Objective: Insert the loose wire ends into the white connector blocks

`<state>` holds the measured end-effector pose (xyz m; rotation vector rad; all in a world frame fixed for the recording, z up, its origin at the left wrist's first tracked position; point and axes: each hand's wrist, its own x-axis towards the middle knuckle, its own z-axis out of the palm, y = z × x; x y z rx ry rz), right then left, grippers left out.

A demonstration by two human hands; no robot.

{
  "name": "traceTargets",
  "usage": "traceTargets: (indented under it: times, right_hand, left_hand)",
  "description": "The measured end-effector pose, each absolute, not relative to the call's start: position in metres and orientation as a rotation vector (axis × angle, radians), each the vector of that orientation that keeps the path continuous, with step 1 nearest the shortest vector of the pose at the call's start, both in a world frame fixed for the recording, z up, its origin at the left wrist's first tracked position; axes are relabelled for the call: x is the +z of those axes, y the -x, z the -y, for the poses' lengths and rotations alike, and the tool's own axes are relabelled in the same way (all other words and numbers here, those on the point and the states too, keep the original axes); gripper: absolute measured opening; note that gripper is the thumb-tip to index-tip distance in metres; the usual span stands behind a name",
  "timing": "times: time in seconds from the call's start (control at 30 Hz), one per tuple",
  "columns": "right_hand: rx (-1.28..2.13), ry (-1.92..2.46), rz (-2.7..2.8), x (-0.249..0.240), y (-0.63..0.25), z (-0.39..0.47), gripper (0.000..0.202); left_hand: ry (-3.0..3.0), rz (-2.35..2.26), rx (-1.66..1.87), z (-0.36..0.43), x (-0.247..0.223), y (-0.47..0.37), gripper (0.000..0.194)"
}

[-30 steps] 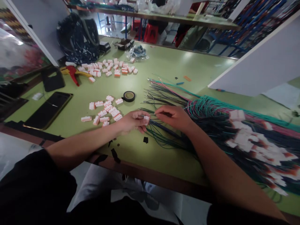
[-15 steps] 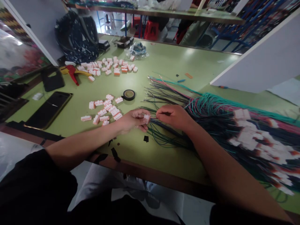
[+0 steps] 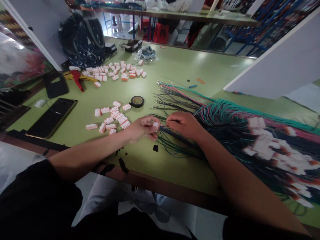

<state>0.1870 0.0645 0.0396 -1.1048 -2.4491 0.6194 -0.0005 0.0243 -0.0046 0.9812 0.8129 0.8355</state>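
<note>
My left hand [image 3: 140, 129] pinches a white connector [image 3: 156, 126] near table centre; my right hand [image 3: 183, 124] fingers closed on thin wire [image 3: 163, 126] touching it, wire bundle [image 3: 225, 116] right.

On the green table [image 3: 175, 66] lie a roll of black tape [image 3: 137, 101], a dark phone [image 3: 51, 117] and red-and-yellow pliers [image 3: 79, 78] — with a dark patterned backpack [image 3: 81, 38] at the far edge.
</note>
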Motion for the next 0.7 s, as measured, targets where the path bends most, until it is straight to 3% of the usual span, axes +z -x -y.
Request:
traceTargets:
  times: [0.27, 0.7]
  right_hand:
    - [0.306, 1.296, 2.504, 0.040, -0.180, -0.057, 0.021]
    - [0.479, 1.255, 2.557, 0.031, -0.172, -0.057, 0.025]
  left_hand:
    - [-0.972, -0.836, 0.858, -0.024, -0.005, 0.000, 0.020]
    - [-1.010, -0.896, 0.911, -0.020, -0.005, -0.004, 0.025]
